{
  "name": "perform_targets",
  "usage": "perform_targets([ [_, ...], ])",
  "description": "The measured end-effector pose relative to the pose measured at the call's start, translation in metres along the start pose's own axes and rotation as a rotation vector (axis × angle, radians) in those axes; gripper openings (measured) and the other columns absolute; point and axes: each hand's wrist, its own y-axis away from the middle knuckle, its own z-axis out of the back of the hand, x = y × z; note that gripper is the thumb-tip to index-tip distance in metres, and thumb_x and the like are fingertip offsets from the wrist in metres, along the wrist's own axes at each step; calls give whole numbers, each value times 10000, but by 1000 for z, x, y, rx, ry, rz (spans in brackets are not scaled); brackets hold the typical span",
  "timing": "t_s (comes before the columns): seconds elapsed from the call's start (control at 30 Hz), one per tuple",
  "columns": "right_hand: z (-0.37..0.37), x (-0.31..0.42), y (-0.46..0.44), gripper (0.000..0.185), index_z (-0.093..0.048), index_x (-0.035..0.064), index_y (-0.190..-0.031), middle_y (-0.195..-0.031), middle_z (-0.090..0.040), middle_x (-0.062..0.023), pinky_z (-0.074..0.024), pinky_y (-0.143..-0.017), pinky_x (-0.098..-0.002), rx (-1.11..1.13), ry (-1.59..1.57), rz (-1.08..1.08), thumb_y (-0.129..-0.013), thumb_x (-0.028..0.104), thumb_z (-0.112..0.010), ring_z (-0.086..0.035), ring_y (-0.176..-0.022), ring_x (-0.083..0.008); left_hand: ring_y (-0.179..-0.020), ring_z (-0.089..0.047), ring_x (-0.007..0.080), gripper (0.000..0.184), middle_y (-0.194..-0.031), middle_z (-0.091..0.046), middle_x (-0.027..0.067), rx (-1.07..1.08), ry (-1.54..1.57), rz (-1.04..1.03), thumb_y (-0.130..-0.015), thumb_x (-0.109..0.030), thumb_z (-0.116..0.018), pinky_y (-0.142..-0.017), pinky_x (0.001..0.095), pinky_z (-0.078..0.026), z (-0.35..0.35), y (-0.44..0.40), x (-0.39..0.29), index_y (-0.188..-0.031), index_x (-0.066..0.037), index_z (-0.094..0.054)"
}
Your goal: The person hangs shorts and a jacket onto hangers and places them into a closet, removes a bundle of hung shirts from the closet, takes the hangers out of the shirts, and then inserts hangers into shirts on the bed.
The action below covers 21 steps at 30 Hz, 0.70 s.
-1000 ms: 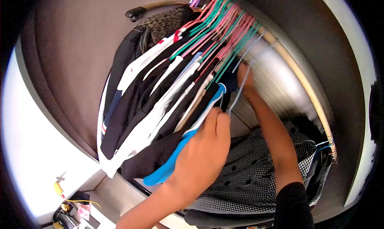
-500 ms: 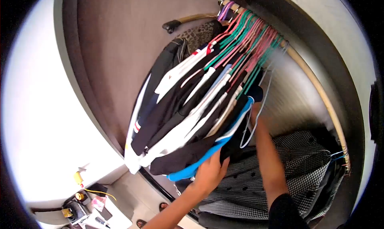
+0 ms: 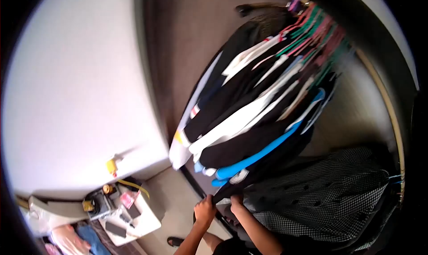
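My left hand is closed in a fist at the lower hem of a black garment, and the dark cloth runs into its fingers. Close beside it, my right hand reaches to the bottom of the same cloth; blur and dark fabric hide its fingers. The black garment hangs at the near end of a tightly packed row of clothes, against a bright blue garment. Pink and green hangers carry the row, their tops blurred.
A curved-looking wooden rod crosses the dark wardrobe. Black-and-white checked clothes hang at its other end. Lower left, a small white table holds phone-like dark items and a box of odds and ends. A sandalled foot shows on the floor.
Both hands have come down from the blue garment and hanger area to the bottom of the black garment. The view has swung, so the clothes appear further right.
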Motion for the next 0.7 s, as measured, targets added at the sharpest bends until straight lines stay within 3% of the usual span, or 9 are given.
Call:
perform_targets([
  [0.1, 5, -41, 40, 316, -623, 159, -1230, -1198, -674, -3, -477, -864, -363, 351, 231, -400, -960, 322, -612, -660, -1052, -134, -711, -677, 395, 109, -789, -689, 158, -11, -99, 140, -875, -196, -629, -634, 517, -537, -14, 43, 46, -898, -100, -582],
  [0.13, 13, -71, 42, 273, -662, 170, -1133, -1128, -700, 1, -478, -877, -408, 615, 256, -327, -936, 357, -636, -680, -1014, -142, -708, -680, 405, 134, -784, -695, 167, 9, -95, 247, -910, -223, -612, -639, 530, -538, -13, 58, 54, -884, -94, -592],
  [0.17, -1, -35, 82, 259, -684, 151, -1079, -1054, -715, -5, -490, -865, -395, 705, 395, -403, -939, 364, -638, -688, -970, -151, -706, -682, 414, 180, -778, -702, 177, 30, -90, 352, -945, -250, -594, -645, 543, -540, -10, 72, 64, -870, -87, -601],
  [0.23, -20, -56, 112, 258, -691, 113, -1012, -945, -717, -7, -517, -783, -355, 835, 464, -400, -967, 354, -612, -683, -858, -145, -717, -679, 434, 212, -788, -703, 199, -54, 4, 464, -968, -267, -574, -640, 549, -536, -3, 95, 74, -868, -85, -613],
  [0.3, -34, -105, 123, 288, -686, 85, -971, -827, -681, -13, -503, -664, -289, 899, 496, 139, -991, 356, -591, -646, -756, -121, -728, -675, 454, 248, -798, -704, 221, -147, 113, 584, -992, -284, -554, -636, 554, -533, 7, 122, 86, -866, -82, -626],
  [0.37, -43, -84, 173, 322, -658, 59, -878, -753, -633, -19, -460, -589, -256, 897, 522, 428, -1017, 333, -562, -593, -673, -108, -668, -689, 358, 286, -741, -692, 187, -497, 497, 595, -1027, -279, -526, -607, 468, -534, 19, 144, 91, -878, -54, -621],
  [0.4, -41, -79, 193, 331, -639, 49, -848, -738, -618, -21, -447, -583, -260, 999, 507, 372, -1025, 316, -551, -577, -665, -102, -668, -689, 358, 286, -741, -692, 187, -534, 520, 668, -1027, -279, -526, -607, 468, -534, 34, 162, 80, -878, -54, -621],
  [0.5, -39, -56, 291, 349, -582, 4, -792, -684, -564, 1, -394, -567, -279, 1201, 522, 257, -1032, 254, -547, -487, -625, -80, -681, -497, 74, 367, -704, -558, 15, -928, 1134, 652, -1078, -239, -465, -583, 288, -449, 90, 213, 64, -813, 1, -550],
  [0.7, -16, -92, 452, 294, -615, 11, -827, -698, -514, 57, -372, -584, -240, 1677, 642, 427, -1029, 219, -564, -447, -667, -46, -650, -378, 49, 335, -704, -433, -50, -1442, 1062, 743, -1085, -230, -463, -543, 259, -327, 184, 349, 59, -800, -55, -484],
])
